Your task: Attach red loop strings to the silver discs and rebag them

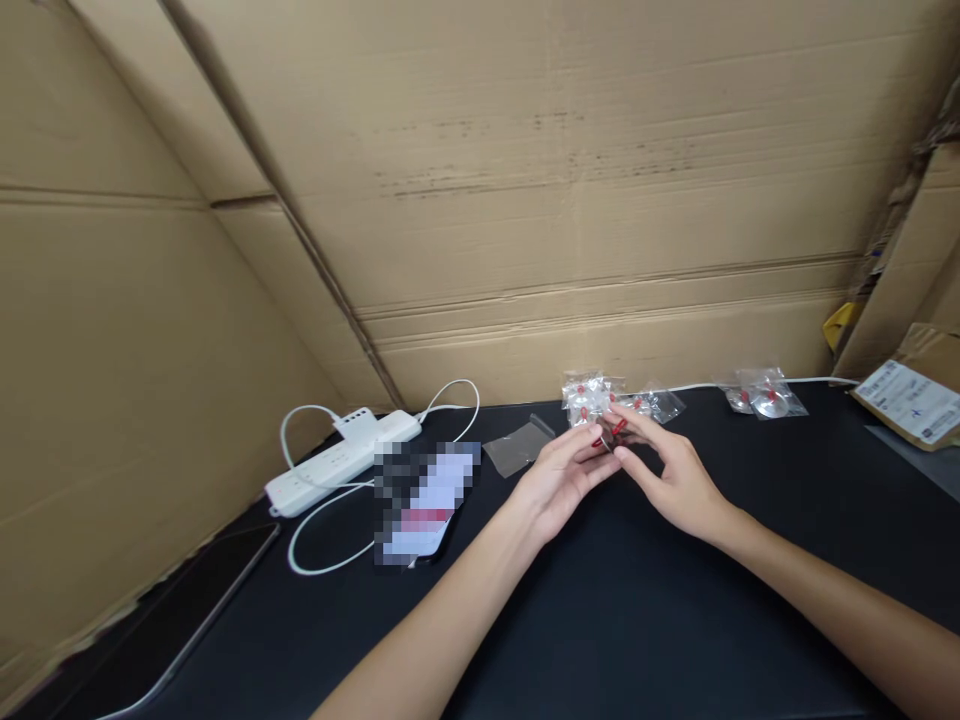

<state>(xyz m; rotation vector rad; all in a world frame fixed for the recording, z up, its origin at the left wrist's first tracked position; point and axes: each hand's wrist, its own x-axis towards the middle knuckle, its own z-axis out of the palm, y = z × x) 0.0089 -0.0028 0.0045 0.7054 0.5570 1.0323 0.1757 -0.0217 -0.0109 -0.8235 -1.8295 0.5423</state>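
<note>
Left hand (559,480) and right hand (671,475) fingertips both pinching small red-tipped part (616,430), just in front of clear bagged parts pile (592,395) on black table (600,620)

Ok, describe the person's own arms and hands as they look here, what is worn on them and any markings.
Both arms are bare as far as the picture shows: no sleeves, gloves, watch or bracelet. The left hand and right hand are bare too, with no rings that I can make out. The fingers are slim, with short nails and no evident polish. No tattoos or other markings show on either forearm.
</note>
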